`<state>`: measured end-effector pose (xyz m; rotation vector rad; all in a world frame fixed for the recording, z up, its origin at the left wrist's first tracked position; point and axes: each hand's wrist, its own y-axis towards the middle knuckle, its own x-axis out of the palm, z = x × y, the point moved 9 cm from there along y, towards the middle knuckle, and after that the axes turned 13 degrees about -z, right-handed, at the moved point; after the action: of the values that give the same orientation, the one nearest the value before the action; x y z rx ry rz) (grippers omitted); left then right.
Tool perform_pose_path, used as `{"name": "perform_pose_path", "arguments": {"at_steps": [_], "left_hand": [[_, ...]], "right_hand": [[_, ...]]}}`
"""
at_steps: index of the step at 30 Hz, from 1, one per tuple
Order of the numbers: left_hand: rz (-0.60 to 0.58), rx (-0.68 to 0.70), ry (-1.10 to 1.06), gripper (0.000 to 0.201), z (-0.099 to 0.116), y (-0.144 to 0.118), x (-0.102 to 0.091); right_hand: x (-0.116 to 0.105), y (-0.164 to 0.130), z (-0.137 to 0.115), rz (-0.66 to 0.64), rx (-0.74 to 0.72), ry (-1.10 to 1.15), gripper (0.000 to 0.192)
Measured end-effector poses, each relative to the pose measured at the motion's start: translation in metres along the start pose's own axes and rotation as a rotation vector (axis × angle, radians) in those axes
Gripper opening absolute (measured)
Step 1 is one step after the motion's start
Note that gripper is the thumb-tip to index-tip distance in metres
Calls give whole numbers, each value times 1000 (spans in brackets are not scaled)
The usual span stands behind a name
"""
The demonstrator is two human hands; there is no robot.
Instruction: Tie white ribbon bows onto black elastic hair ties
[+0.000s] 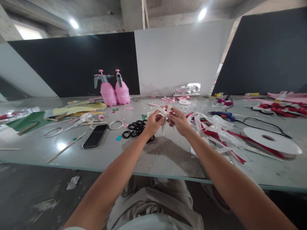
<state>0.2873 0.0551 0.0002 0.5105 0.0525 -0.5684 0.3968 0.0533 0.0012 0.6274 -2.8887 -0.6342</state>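
Note:
Both my left hand (154,123) and my right hand (177,118) pinch a white printed ribbon (164,111), looped like a bow, above the middle of the table. A short tail of it hangs between the hands. Some red shows by the right fingers, too small to name. Just left of and below my left hand lies a cluster of black rings (135,127), like hair ties, partly hidden by the forearm. To the right of my right hand spreads a loose pile of white and red ribbons (211,127).
A ribbon spool (268,140) and a blue glue gun (223,115) with a black cord lie right. Leftward are a phone (95,136), a white ring (116,124) and thin sticks (67,147). Two pink spray bottles (108,93) stand behind. The table edge (168,175) runs before me.

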Motion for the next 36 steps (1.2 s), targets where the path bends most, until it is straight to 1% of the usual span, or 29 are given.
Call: {"name": "perform_pose_path", "arguments": {"at_steps": [2, 4, 7, 10, 12, 14, 17, 20, 23, 24, 26, 29, 31, 33, 34, 36], "left_hand": [[-45, -16, -5, 77, 2, -1, 6], [-69, -15, -13, 85, 5, -2, 10], [-84, -14, -45, 90, 9, -3, 12], [-89, -21, -119, 94, 9, -2, 12], [-73, -29, -180, 91, 6, -1, 8], [-51, -37, -243, 83, 4, -1, 5], [-29, -23, -331, 68, 8, -1, 2], [-38, 26, -420, 60, 29, -2, 8], [-22, 52, -464, 59, 55, -9, 16], [-16, 48, -449, 60, 64, -14, 19], [35, 48, -382, 61, 79, -25, 20], [100, 89, -253, 59, 102, -45, 20], [133, 123, -184, 53, 113, -57, 21], [189, 143, -129, 49, 120, -66, 20], [211, 151, -110, 48, 122, -69, 19], [224, 153, -95, 50, 122, -72, 20]], "right_hand": [[0, 0, 0, 10, 2, -36, 54], [-1, 0, 1, 29, -5, -53, 52], [-2, 0, 0, 51, -20, -51, 53], [-3, 0, -1, 70, -40, -26, 54], [-4, 0, -2, 91, -43, 17, 55], [-4, -1, -3, 98, -39, 85, 55], [3, -2, -11, 52, -44, 190, 53], [13, -5, -31, -5, -86, 251, 49], [23, -14, -59, -8, -143, 237, 51], [27, -17, -67, -11, -141, 207, 52], [39, -24, -81, -37, -129, 138, 56], [59, -36, -99, -96, -125, 53, 59], [71, -44, -106, -150, -115, 3, 61], [77, -50, -110, -178, -106, -57, 60], [78, -52, -111, -175, -107, -90, 57], [74, -54, -115, -119, -137, -161, 49]]}}
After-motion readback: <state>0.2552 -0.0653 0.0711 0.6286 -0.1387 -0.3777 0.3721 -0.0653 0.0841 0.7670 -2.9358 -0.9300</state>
